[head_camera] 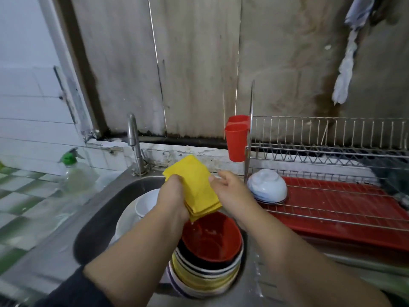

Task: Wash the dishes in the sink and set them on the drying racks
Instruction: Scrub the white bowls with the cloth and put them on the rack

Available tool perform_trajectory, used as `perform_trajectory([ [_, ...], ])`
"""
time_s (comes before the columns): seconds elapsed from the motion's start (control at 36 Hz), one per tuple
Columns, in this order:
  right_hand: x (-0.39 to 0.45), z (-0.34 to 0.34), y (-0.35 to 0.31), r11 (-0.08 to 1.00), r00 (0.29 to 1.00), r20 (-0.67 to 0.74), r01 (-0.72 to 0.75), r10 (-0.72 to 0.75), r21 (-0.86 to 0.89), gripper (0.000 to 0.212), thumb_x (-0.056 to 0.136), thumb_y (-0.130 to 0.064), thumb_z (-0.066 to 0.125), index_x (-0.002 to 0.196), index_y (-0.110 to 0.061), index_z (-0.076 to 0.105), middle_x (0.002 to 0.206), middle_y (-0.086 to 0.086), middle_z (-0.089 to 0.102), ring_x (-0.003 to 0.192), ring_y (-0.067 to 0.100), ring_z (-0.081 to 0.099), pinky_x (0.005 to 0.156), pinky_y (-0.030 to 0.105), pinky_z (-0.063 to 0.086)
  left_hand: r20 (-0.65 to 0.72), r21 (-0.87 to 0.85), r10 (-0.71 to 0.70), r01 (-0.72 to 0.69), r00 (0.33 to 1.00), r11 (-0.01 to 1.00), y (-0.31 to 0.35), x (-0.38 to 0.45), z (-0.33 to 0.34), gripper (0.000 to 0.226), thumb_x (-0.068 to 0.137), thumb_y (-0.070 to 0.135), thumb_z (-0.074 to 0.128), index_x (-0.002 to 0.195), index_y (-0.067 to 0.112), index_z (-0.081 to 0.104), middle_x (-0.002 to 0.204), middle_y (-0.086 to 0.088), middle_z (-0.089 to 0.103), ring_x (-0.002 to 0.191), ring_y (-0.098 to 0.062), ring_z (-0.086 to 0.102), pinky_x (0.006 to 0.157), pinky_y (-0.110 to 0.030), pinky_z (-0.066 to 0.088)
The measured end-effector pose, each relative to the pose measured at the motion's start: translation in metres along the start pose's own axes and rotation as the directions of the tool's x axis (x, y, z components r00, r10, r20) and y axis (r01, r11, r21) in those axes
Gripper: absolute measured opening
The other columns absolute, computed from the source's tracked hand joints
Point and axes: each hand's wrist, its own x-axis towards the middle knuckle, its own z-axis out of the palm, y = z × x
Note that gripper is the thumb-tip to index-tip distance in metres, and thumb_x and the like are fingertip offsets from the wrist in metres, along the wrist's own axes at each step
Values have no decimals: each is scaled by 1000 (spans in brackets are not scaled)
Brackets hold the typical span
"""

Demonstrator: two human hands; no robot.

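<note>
Left hand [174, 196] grips a folded yellow cloth [194, 185] over the sink [99, 218]; right hand [230, 189] pinches its edge; stacked bowls [208, 262] fill the sink's near corner; a careless knock could topple them.

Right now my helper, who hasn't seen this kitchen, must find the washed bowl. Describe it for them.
Look right of the sink to the wire drying rack over a red tray. At its left end lies the white bowl, upside down, the rack's only dish.
</note>
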Motion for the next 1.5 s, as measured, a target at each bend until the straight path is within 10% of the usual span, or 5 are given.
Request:
perform_trajectory([
  [0.36,32,66,-36,445,856,357,-504,375,740,25,95,-17,51,116,-5,54,91,19,64,79,33,60,65,45,46,240,337,61,-142,969,931,55,74,-54,35,98,36,41,111,13,64,107,-8,68,94,-22,62,81,-35,50],
  [0.53,46,84,-29,381,840,262,-465,475,799,43,92,-16,55,134,-11,46,125,20,57,89,35,61,69,52,48,57,935,211,-126,976,332,52,123,-99,51,89,35,48,138,20,45,140,-20,35,124,-37,43,104,-38,36],
  [0.69,49,96,-24,385,842,224,-440,491,811,43,97,-18,48,139,-9,41,132,19,54,106,38,57,81,52,45,103,975,32,-108,994,195,43,146,-120,53,89,17,45,142,18,35,132,-19,42,113,-36,53,98,-42,47],
  [1.36,34,86,-59,723,962,-67,-151,264,674,37,91,-8,47,128,-12,49,109,16,58,92,33,58,73,38,49,293,657,-138,-95,946,748,83,138,-109,16,90,12,40,74,8,41,50,-3,32,44,-15,26,42,-19,24],
  [1.5,50,98,-76,984,987,-105,-135,123,-113,44,89,-11,50,133,-14,45,122,12,54,111,31,54,87,34,45,380,596,-85,-173,921,784,82,135,-96,38,94,54,40,102,20,55,90,-2,58,82,-18,54,72,-30,43],
])
